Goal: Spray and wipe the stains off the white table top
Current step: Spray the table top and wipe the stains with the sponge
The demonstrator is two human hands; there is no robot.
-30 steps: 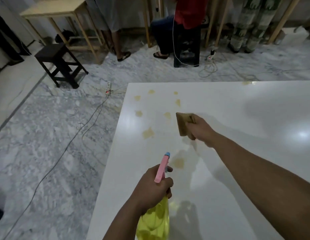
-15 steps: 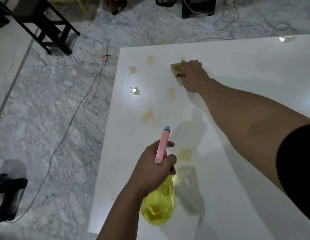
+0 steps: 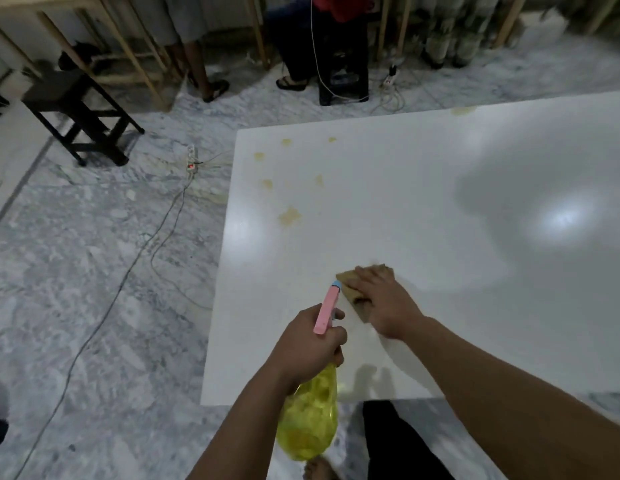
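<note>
Now my right hand lies flat on the cloth, fingers straight and close together, pressing it onto the table near the front edge. My left hand grips the bottle just beside it, fingers curled round the neck, nozzle aimed away from me. Remaining stains lie ahead and a little left of the cloth, toward the far left corner, well apart from it; one more sits at the far edge. I judge the right hand must push forward-left next, since it is nearer them.
</note>
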